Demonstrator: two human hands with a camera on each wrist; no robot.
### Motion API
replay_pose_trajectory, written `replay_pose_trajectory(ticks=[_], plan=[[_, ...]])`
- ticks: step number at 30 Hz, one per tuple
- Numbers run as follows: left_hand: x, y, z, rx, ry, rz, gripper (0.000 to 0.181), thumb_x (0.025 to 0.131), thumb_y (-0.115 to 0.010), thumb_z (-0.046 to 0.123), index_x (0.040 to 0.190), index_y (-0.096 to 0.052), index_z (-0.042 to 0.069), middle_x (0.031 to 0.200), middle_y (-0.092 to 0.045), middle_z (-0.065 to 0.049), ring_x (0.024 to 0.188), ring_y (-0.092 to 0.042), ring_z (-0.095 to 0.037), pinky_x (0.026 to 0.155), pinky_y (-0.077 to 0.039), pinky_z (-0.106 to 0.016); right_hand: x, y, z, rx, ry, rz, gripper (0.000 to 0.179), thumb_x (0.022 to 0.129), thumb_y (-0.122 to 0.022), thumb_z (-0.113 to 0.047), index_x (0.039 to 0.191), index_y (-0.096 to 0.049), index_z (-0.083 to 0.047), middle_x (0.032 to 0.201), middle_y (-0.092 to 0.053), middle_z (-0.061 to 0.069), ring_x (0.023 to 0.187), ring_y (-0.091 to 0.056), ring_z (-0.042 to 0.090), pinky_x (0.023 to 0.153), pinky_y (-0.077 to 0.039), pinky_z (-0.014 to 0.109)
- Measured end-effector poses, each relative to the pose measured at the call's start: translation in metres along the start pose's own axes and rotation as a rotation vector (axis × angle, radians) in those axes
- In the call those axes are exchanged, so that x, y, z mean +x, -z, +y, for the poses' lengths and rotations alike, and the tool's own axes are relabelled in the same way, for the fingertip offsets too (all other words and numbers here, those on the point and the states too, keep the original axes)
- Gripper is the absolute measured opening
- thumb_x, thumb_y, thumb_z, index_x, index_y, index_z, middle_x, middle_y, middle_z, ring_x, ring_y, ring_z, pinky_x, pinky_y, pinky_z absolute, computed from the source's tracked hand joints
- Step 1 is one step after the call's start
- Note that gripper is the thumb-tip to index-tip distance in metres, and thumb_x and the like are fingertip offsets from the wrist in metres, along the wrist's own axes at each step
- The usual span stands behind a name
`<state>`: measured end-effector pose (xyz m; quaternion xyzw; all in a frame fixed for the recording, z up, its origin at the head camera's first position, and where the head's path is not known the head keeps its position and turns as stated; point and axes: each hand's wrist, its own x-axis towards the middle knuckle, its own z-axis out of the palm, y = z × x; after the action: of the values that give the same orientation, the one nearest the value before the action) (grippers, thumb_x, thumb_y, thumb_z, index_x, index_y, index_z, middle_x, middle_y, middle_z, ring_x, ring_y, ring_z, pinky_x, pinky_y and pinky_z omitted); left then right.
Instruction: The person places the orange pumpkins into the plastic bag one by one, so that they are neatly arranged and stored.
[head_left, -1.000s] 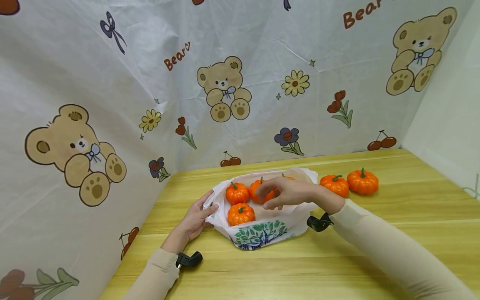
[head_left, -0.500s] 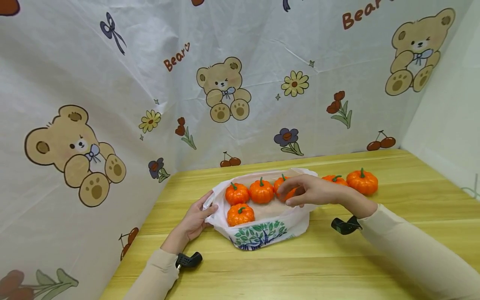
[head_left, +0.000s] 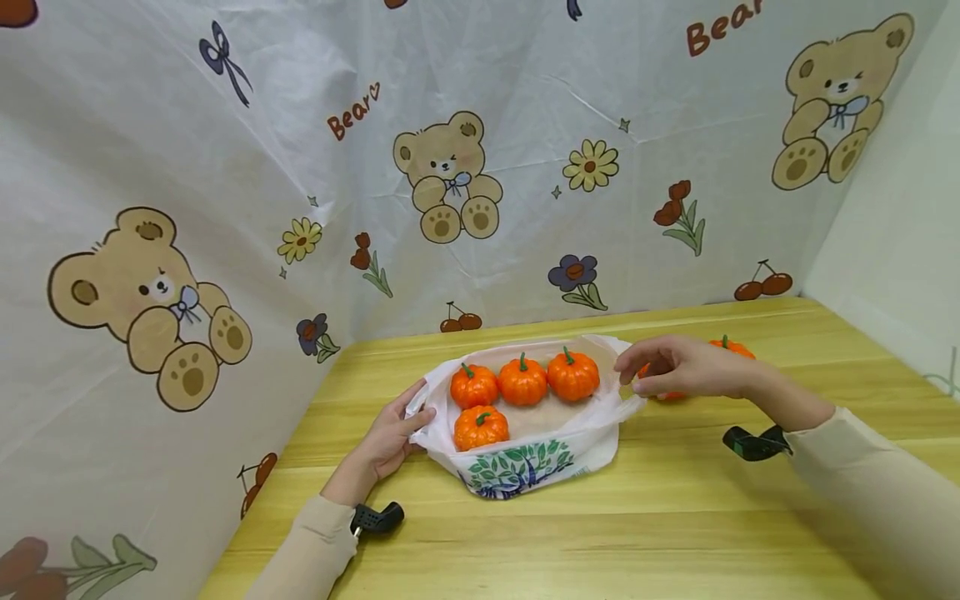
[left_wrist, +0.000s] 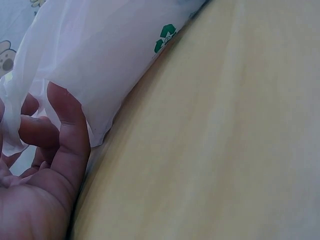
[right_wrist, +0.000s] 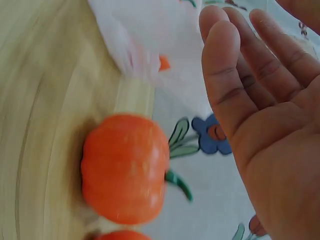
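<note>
A white plastic bag [head_left: 600, 446] printed with a green and blue tree lies with its mouth open on the table. Inside it sit several small orange pumpkins [head_left: 573, 377] with green stems. My left hand [head_left: 388, 435] grips the bag's left edge, its fingers curled round the thin plastic [left_wrist: 65, 55]. At the bag's right edge, my right hand [head_left: 690, 367] hovers with nothing held, fingers loosely bent. Below and behind that hand, two more pumpkins are on the table; the nearer pumpkin [right_wrist: 125, 169] shows in the right wrist view, and the farther pumpkin [head_left: 733, 347] is partly hidden.
The wooden table [head_left: 525, 542] meets a white curtain [head_left: 510, 283] printed with bears and flowers at the back and left. A plain white wall [head_left: 892, 275] borders the right side. Black wrist cameras sit on both wrists.
My right hand has moved right, from above the pumpkins in the bag to beyond the bag's right edge, over the loose pumpkins. My left hand keeps its hold on the bag.
</note>
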<state>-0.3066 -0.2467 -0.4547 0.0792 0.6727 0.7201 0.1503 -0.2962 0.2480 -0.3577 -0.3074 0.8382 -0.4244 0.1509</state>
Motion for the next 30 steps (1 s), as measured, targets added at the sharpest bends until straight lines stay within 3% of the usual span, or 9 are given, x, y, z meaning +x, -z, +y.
replay_pose_trajectory(ticks=[11,16,23,30], plan=[[-0.001,0.001,-0.001,-0.002,0.006,0.002,0.078,0.103,-0.063,0.015,0.167,-0.019,0.024,0.166,-0.031,-0.016,0.109,-0.07,-0.019,0.084,-0.064,-0.04,-0.035,0.046,0.031,-0.045,-0.019,0.095,0.04,0.098,-0.07,-0.012,0.133,-0.059,0.005,0.123,-0.07,0.018,0.107,-0.069,0.015,0.088,-0.058,0.02],[0.0,0.0,0.0,0.003,0.006,0.001,0.078,0.103,-0.064,0.016,0.166,-0.02,0.025,0.166,-0.032,-0.016,0.111,-0.07,-0.019,0.085,-0.064,-0.041,-0.05,0.061,0.045,-0.073,-0.051,0.178,0.038,0.097,-0.071,-0.009,0.132,-0.061,0.001,0.118,-0.072,0.011,0.104,-0.068,0.01,0.086,-0.056,0.018],[0.001,0.0,0.0,0.002,0.006,0.002,0.077,0.103,-0.063,0.015,0.166,-0.021,0.025,0.166,-0.033,-0.015,0.11,-0.07,-0.019,0.085,-0.064,-0.042,-0.058,0.077,0.069,-0.094,-0.14,0.274,0.041,0.096,-0.073,-0.014,0.133,-0.061,-0.001,0.118,-0.07,0.011,0.102,-0.065,0.006,0.083,-0.057,0.02],[0.001,0.0,0.001,0.004,0.009,0.004,0.076,0.103,-0.064,0.016,0.166,-0.022,0.026,0.166,-0.032,-0.015,0.111,-0.069,-0.02,0.086,-0.063,-0.042,-0.063,0.092,0.094,-0.068,-0.134,0.363,0.033,0.096,-0.071,-0.007,0.126,-0.061,0.003,0.107,-0.073,0.003,0.093,-0.066,0.006,0.079,-0.058,0.02]])
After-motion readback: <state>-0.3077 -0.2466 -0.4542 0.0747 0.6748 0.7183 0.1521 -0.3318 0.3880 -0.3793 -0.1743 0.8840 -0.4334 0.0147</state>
